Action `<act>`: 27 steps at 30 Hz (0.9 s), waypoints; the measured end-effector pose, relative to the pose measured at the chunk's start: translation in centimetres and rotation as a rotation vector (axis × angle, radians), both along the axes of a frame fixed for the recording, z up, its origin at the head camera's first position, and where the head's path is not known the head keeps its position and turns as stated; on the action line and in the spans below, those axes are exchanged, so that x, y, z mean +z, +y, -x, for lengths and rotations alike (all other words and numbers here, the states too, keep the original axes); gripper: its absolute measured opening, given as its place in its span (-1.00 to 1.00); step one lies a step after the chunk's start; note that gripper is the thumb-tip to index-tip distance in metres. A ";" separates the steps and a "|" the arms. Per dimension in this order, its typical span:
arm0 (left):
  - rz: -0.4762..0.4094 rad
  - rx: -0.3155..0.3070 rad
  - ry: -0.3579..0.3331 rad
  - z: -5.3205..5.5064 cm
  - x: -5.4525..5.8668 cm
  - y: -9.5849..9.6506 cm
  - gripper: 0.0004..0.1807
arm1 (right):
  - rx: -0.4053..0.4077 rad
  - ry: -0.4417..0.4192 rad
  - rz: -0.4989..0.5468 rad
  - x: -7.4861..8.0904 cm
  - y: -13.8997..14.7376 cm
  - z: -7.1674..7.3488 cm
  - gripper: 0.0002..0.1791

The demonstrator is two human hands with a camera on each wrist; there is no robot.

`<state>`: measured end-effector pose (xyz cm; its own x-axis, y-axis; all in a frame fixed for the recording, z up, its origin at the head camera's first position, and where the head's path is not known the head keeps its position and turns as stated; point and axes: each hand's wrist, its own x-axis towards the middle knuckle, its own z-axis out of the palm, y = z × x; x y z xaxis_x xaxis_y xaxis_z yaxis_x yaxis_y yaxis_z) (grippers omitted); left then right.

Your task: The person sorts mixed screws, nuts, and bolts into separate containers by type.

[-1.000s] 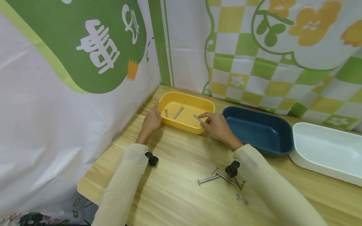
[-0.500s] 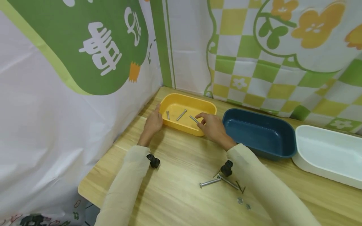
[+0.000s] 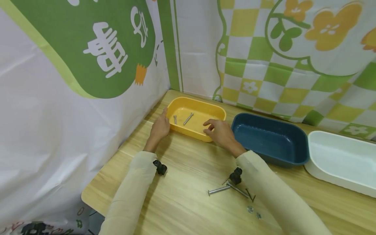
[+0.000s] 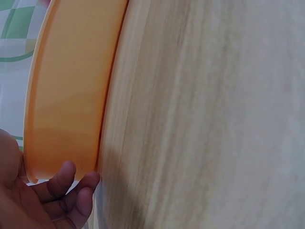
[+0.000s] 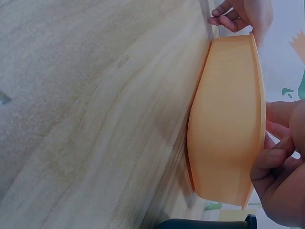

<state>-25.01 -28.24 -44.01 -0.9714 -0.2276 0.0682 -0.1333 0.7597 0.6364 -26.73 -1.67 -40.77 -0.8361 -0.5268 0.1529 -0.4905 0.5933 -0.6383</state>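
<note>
The yellow tray (image 3: 188,131) holds two silver screws, a short screw (image 3: 175,119) and a longer screw (image 3: 188,119). At its left end is my left hand (image 3: 160,127), thumb along the rim and fingers bent against the outer wall, holding the tray. My right hand (image 3: 221,132) reaches over the near right rim, with thumb and index finger apart and no screw showing between them. In the right wrist view, the right hand's bent fingers (image 5: 274,160) overlap the rim. That hand hides the tray's right corner.
A dark blue tray (image 3: 270,156) and a white tray (image 3: 337,178) stand in a row to the right. Nearer on the wooden table (image 3: 176,202) lie a large bolt (image 3: 218,190), another bolt (image 3: 238,190), thin dark screws (image 3: 250,195) and two small nuts (image 3: 250,209). Printed cloth hangs behind.
The right hand moved slightly left over the yellow tray and let go of the screw it pinched, which no longer shows. The left hand stays at the tray's left end.
</note>
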 end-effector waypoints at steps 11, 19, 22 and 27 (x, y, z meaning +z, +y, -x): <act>-0.026 -0.009 -0.026 -0.1 0.0 0.5 -0.40 | -0.021 0.062 0.052 -0.3 0.9 -0.4 -0.74; -0.011 -0.011 -0.020 -0.1 0.1 0.4 -0.40 | -0.059 0.057 0.110 -0.2 1.8 -0.8 -0.73; -0.020 -0.010 -0.022 0.0 0.0 0.2 -0.40 | -0.065 0.067 0.133 -0.2 2.2 -0.9 -0.73; -0.022 -0.017 -0.010 0.1 -0.2 -0.1 -0.40 | -0.083 0.059 0.158 -0.3 3.0 -1.5 -0.73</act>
